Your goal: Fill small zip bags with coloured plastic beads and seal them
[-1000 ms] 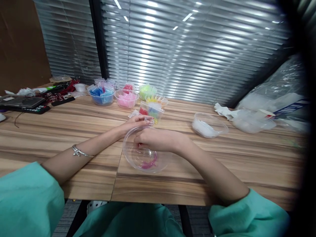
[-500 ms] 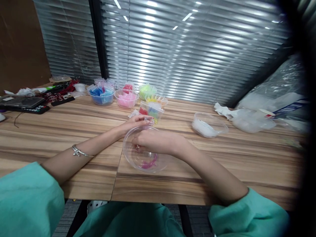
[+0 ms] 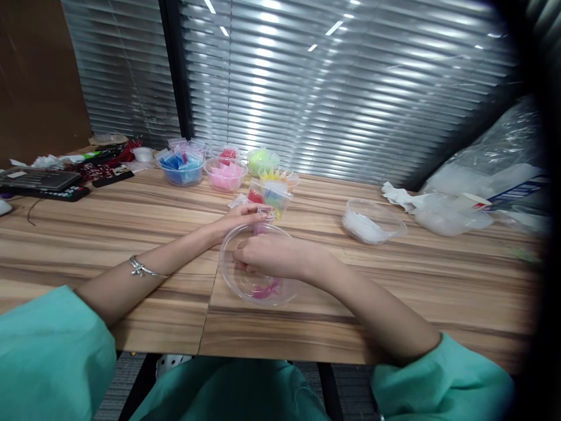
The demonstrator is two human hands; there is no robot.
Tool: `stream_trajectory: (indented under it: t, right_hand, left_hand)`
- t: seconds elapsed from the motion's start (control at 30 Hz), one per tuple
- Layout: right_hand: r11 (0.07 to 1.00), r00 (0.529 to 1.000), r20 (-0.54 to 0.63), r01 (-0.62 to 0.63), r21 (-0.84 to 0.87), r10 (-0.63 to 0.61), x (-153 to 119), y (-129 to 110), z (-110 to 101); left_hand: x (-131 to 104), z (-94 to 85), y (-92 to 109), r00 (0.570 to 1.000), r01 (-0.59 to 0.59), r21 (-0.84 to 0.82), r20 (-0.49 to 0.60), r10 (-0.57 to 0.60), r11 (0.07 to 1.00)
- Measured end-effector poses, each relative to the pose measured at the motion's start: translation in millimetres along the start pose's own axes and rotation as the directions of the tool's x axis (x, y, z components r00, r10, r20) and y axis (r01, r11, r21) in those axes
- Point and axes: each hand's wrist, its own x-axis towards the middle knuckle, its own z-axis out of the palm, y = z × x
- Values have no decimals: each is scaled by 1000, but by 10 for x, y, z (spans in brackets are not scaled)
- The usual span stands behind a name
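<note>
A round clear bowl (image 3: 225, 275) stands near the table's front edge, with a few magenta pieces (image 3: 266, 289) at its bottom. Over the bowl is my right hand (image 3: 267, 254), its fingers curled together; what they pinch, if anything, is too small to tell. Just beyond the bowl's far rim, my left hand (image 3: 245, 216) has its thumb and fingers closed on a small clear bag (image 3: 266, 215), which shows some pink below the fingers. Behind that hand lies a clear bag with red and yellow contents (image 3: 272, 197).
Bowls of blue packets (image 3: 180, 169), pink packets (image 3: 225, 175) and green pieces (image 3: 262, 161) stand at the back. A clear container with white contents (image 3: 366, 227) is right of centre. Plastic bags (image 3: 456, 213) lie far right; a black keypad (image 3: 65, 194) and cords are at left.
My right hand has shifted slightly left and up over the bowl, uncovering more pink by the small bag. My left hand keeps its hold.
</note>
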Motion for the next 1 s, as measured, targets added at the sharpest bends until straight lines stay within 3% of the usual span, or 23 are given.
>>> stream_trajectory:
  t: [0.43,0.63,1.0]
  right_hand:
    - [999,1000,-13,25,-32,-25,83,59,134]
    - [999,988,-152,-31,-21,27,106,56,152]
    - [999,981,-190,37,-38,-43,190,62,287]
  left_hand:
    - [4,-10,-11,1000,-14,7,-1,14,1000]
    - [43,-53,-16,1000,6,55,-16,-5,998]
    - [48,-47,-19,999,0,86,-33,2,996]
